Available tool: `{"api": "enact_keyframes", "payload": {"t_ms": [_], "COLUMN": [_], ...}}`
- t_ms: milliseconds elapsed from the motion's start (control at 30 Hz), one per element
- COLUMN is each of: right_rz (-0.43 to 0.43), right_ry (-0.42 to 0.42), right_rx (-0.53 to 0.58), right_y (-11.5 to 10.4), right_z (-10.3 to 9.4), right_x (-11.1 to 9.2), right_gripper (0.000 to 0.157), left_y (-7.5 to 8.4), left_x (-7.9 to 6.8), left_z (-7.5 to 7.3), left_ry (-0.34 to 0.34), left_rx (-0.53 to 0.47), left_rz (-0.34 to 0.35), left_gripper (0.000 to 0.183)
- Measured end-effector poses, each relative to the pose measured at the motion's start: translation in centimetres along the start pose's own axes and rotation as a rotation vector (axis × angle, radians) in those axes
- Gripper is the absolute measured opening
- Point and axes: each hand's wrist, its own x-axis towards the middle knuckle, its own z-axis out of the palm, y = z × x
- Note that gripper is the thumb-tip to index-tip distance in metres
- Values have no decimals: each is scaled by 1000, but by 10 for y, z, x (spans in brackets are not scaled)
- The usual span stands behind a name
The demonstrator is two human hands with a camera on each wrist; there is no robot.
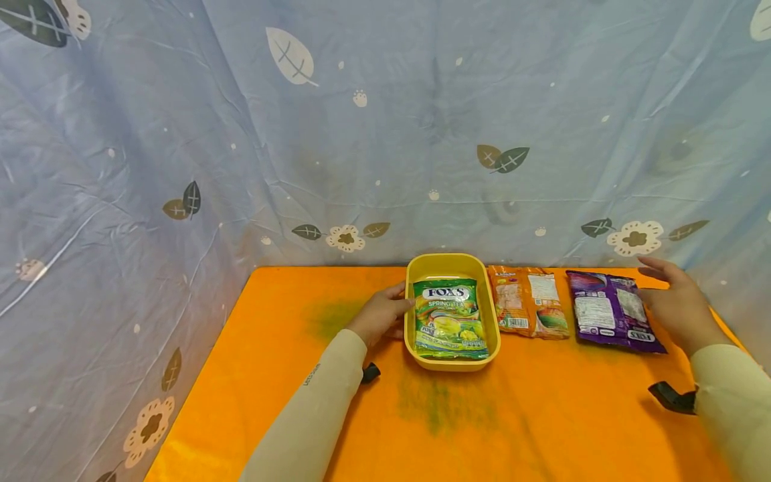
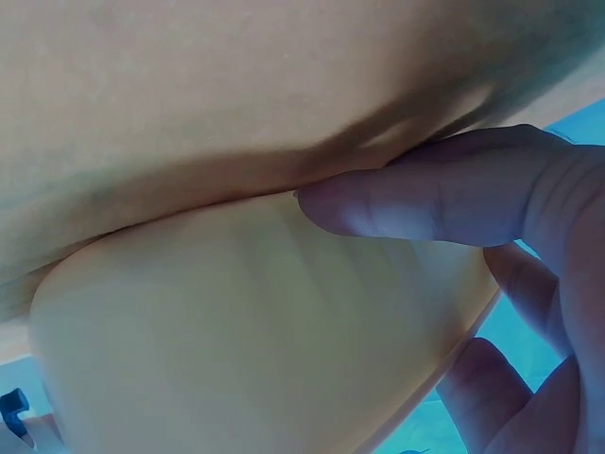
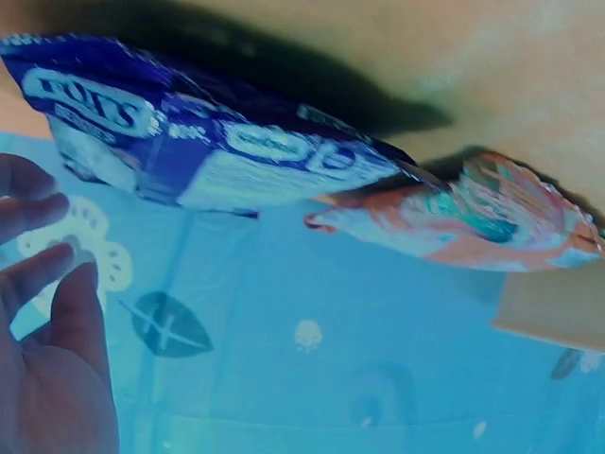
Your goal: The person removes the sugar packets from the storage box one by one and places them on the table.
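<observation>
A yellow plastic tub stands on the table, with a green FOX'S Spring Tea candy bag lying in it. My left hand holds the tub's left side, one finger along the outer wall and other digits at the rim. To the right of the tub lies an orange candy bag. Farther right is a purple FOX'S candy bag, its label partly readable in the right wrist view. Just right of that bag, my right hand has its fingers spread, holding nothing.
An orange cloth covers the table. Blue-grey curtains with leaf and flower prints hang along its back and left edges. A black strap piece sticks out by the right wrist.
</observation>
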Motion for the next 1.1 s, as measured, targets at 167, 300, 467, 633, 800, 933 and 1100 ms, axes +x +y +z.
{"api": "enact_keyframes", "payload": {"t_ms": [167,300,467,633,800,933,1100], "right_rz": [-34,-36,-64,-112,-119,-120,-143], "right_ry": [-15,-52,-100,-128,-165,-188,-214], "right_rx": [84,114,129,184,292,372,432], "right_y": [-11,-20,-35,-47,-56,-65,-79], "right_z": [8,15,23,33,42,50,60], "right_x": [-1,-2,-4,-8,-11,-15,-20], "right_gripper": [65,63,61,61,62,63,60], "left_y": [1,2,2,1,0,-1,0], "left_x": [-1,-3,-3,-2,-2,-1,0], "left_z": [0,0,0,0,-1,-1,-1], "left_ry": [6,11,13,22,22,20,13], "left_rx": [11,17,14,14,14,11,1], "left_rz": [-8,-13,-12,-13,-11,-10,-5], "left_gripper": [55,55,55,55,53,53,53]}}
